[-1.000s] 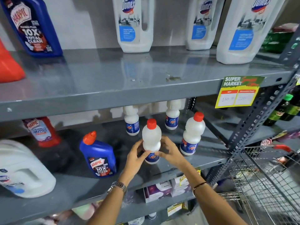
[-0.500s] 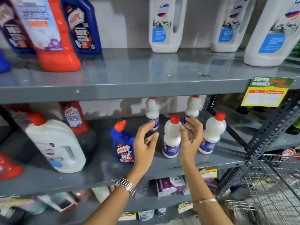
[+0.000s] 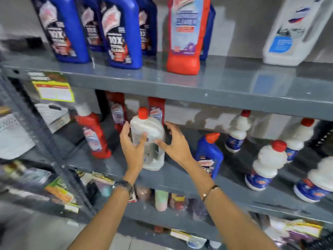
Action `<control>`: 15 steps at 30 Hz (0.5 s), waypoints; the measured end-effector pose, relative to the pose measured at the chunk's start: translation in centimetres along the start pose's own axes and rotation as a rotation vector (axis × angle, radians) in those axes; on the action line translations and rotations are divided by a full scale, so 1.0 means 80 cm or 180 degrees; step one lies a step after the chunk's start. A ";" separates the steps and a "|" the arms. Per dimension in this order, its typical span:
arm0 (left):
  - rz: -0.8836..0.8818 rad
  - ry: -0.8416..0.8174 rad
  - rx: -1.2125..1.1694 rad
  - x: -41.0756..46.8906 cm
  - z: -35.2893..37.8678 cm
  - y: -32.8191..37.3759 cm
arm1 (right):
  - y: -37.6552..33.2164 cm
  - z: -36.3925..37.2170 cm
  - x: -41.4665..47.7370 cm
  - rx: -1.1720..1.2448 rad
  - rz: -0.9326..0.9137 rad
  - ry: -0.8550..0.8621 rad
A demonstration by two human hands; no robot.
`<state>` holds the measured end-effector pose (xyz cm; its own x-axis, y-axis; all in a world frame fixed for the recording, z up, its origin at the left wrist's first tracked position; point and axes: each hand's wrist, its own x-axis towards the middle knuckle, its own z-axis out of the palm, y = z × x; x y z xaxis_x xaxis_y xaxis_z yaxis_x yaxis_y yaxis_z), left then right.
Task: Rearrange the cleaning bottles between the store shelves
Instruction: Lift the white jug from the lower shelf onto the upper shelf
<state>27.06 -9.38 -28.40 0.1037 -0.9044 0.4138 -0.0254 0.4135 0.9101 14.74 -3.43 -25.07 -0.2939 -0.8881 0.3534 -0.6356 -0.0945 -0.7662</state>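
On the middle shelf, your left hand clasped the white bottle, right hand spread-fingered beside it; that lopsided hold risked tipping it against the far red bottle.

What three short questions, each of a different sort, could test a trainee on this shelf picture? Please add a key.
1. True or false: the white jug that the left hand touches stands on the top shelf.
2. The small blue bottle beside the right hand has a cap that is: A green, B orange, C white.
3. Fill in: the watch is on the ____ wrist.
Key: 1 false, it stands on the middle shelf; 2 B; 3 left.
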 end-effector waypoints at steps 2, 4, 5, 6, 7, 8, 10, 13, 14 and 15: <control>-0.0195 -0.0451 0.0312 0.013 -0.015 -0.018 | 0.006 0.013 0.006 0.0032 0.0097 -0.0125; -0.0419 -0.0841 0.0310 0.025 -0.025 -0.027 | 0.009 0.023 0.009 0.0204 0.0164 0.0041; -0.0518 -0.1030 0.0207 0.029 -0.027 -0.027 | 0.012 0.025 0.011 0.0266 0.0195 0.0150; -0.0605 -0.1184 0.0090 0.033 -0.029 -0.028 | 0.013 0.027 0.012 0.0300 0.0216 0.0227; -0.0675 -0.1287 -0.0012 0.035 -0.030 -0.030 | 0.015 0.029 0.015 0.0319 0.0232 0.0268; -0.0711 -0.1338 -0.0083 0.037 -0.032 -0.031 | 0.017 0.030 0.016 0.0356 0.0241 0.0286; -0.0734 -0.1341 -0.0127 0.040 -0.034 -0.032 | 0.021 0.032 0.019 0.0478 0.0245 0.0312; -0.0724 -0.1315 -0.0067 0.042 -0.038 -0.031 | 0.022 0.037 0.015 0.0597 0.0249 0.0340; -0.0722 -0.1252 -0.0042 0.041 -0.038 -0.030 | 0.022 0.039 0.014 0.0625 0.0239 0.0362; -0.0734 -0.1183 -0.0023 0.040 -0.038 -0.028 | 0.023 0.040 0.013 0.0630 0.0230 0.0379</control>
<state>30.48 -12.92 -29.18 -0.2591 -0.9489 0.1800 -0.0363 0.1958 0.9800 15.56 -5.96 -27.83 -0.4230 -0.8376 0.3455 -0.4610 -0.1293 -0.8779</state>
